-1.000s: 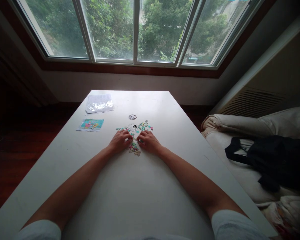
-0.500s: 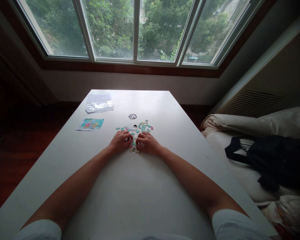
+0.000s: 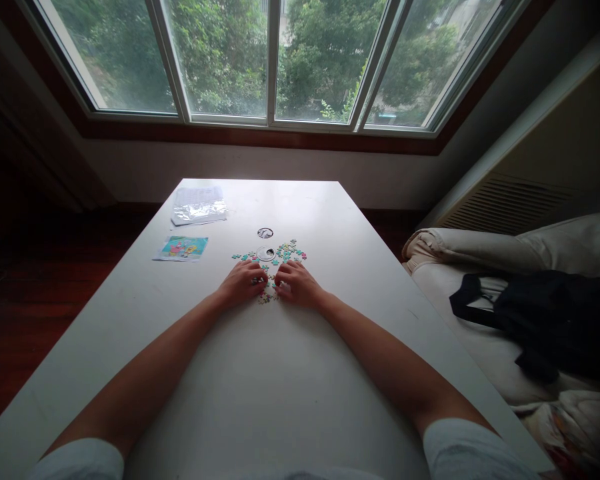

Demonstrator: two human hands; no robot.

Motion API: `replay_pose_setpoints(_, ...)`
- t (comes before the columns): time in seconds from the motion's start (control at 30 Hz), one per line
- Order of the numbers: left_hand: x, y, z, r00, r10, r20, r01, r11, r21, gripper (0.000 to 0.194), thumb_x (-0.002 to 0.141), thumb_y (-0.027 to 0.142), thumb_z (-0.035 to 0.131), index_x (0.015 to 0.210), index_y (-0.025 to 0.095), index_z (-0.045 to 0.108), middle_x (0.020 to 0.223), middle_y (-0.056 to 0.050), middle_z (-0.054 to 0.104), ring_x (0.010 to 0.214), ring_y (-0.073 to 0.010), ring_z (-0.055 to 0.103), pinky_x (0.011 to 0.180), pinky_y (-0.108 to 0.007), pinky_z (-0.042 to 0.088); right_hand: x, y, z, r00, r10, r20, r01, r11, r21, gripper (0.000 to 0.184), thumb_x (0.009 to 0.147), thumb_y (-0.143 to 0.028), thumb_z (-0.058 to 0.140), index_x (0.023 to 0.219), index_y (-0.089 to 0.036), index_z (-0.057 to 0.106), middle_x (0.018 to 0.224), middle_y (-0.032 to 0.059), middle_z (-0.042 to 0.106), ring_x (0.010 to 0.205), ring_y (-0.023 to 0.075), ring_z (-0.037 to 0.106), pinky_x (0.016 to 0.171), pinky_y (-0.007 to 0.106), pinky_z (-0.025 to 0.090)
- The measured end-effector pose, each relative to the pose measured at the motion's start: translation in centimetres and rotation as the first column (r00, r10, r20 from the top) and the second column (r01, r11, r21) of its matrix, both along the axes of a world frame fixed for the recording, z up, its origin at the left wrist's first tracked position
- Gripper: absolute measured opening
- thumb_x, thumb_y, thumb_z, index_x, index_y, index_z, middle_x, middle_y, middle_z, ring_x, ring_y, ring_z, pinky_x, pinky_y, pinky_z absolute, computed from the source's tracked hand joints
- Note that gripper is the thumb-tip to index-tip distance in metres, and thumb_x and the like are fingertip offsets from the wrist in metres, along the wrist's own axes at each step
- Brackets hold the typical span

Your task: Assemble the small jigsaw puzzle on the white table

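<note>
A home — dark garment point(image 3: 560, 327) on a pale sofa point(image 3: 470, 248), wooden floor point(image 3: 65, 287).

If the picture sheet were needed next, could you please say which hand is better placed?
Probably the left hand: the picture sheet lies to its left and ahead, farther from the right hand.

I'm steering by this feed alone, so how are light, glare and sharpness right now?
Head view: backlit by the window, side corners dark; head view: the white table's far end washed bright, the plastic packet glinting; head view: puzzle pieces small and soft, their printing unreadable.
</note>
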State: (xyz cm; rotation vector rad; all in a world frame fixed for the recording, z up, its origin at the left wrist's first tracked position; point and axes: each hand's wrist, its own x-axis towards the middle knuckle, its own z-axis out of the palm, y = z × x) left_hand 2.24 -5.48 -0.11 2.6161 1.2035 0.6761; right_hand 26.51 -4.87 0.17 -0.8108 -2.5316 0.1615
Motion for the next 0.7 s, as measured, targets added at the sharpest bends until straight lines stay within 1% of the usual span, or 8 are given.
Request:
replay_pose_setpoints(0.07,0.0,0.0,-0.1,1.000,0.021,0.011,-0.021,1.000,0.008,0.011,0.089,0.026,0.063,0.092,0.026,0.073,0.094,-0.004,0.068,0.097,-0.0230,0.058,0.094,-0.040,0.042,0.1,-0.3,0.8,0.999,0.036,0.034,-0.036,0.999,0.006,0.013,0.087,-0.033,0.069,0.086,-0.023,0.062,0.094,0.0051,0.062,0.093,0.0232,0.049,0.088,0.038,0.036)
replay_pose_setpoints(0.17,-0.2,0.0,0.1,1.000,0.029,0.011,-0.029,0.999,0.014,0.010,0.089,0.025,0.063,0.091,0.025,0.073,0.094,-0.005,0.069,0.096,-0.0228,0.058,0.093,-0.039,0.042,0.5,-0.6,1.8,0.990,0.094,0.106,-0.097,0.995,0.029,0.026,0.084,-0.046,0.073,0.085,-0.022,0.061,0.095,0.0065,0.061,0.092,0.0240,0.048,0.086,0.038,0.035)
replay_pose_setpoints(0.2,-0.4,0.0,0.3,0.999,0.031,0.010,-0.031,0.999,0.017,0.010,0.090,0.026,0.062,0.091,0.025,0.073,0.094,-0.005,0.069,0.095,-0.0226,0.058,0.092,-0.039,0.042,0.6,-0.6,2.0,0.988,0.099,0.122,-0.104,0.994,0.036,0.028,0.084,-0.048,0.073,0.086,-0.022,0.061,0.096,0.0068,0.061,0.092,0.0241,0.048,0.085,0.038,0.035)
replay_pose_setpoints(0.27,-1.0,0.2,0.6,0.999,0.041,0.016,-0.042,0.999,0.021,0.012,0.091,0.026,0.061,0.091,0.024,0.072,0.092,-0.004,0.070,0.092,-0.0216,0.058,0.090,-0.038,0.041,0.9,-0.6,2.1,0.986,0.092,0.137,-0.098,0.994,0.040,0.027,0.085,-0.046,0.072,0.087,-0.022,0.062,0.095,0.0067,0.061,0.092,0.0238,0.048,0.085,0.038,0.035)
replay_pose_setpoints(0.37,-2.1,0.6,0.9,0.997,0.053,0.062,-0.052,0.999,-0.011,0.013,0.091,0.026,0.059,0.087,0.023,0.071,0.083,-0.002,0.068,0.082,-0.0179,0.058,0.086,-0.034,0.042,1.1,-0.3,1.8,0.987,0.094,0.134,-0.098,0.995,0.017,0.019,0.089,-0.039,0.070,0.086,-0.022,0.061,0.093,0.0056,0.062,0.092,0.0229,0.050,0.086,0.037,0.035)
replay_pose_setpoints(0.47,-2.8,0.8,1.1,0.997,0.005,0.081,0.002,0.997,-0.078,0.013,0.090,0.027,0.061,0.085,0.022,0.072,0.078,0.000,0.065,0.074,-0.0149,0.056,0.082,-0.031,0.042,1.1,0.0,1.3,0.990,0.105,0.099,-0.102,0.994,-0.035,0.017,0.090,-0.036,0.070,0.086,-0.022,0.061,0.094,0.0052,0.063,0.093,0.0224,0.052,0.085,0.036,0.035)
replay_pose_setpoints(0.57,-2.9,0.7,1.4,0.997,-0.033,0.076,0.042,0.992,-0.123,0.016,0.089,0.035,0.064,0.087,0.023,0.075,0.077,-0.001,0.065,0.075,-0.0153,0.056,0.081,-0.031,0.043,1.0,0.4,0.7,0.992,0.107,0.060,-0.102,0.992,-0.075,0.016,0.090,-0.034,0.070,0.088,-0.022,0.060,0.096,0.0051,0.063,0.094,0.0220,0.053,0.085,0.034,0.036)
replay_pose_setpoints(0.7,-3.1,0.5,1.9,0.996,-0.064,0.060,0.074,0.982,-0.173,0.021,0.086,0.042,0.067,0.091,0.024,0.077,0.080,-0.002,0.064,0.081,-0.0173,0.057,0.084,-0.031,0.044,1.1,1.0,-0.1,0.995,0.088,0.038,-0.085,0.994,-0.070,0.015,0.092,-0.032,0.067,0.085,-0.022,0.059,0.090,0.0037,0.063,0.090,0.0207,0.053,0.083,0.033,0.035)
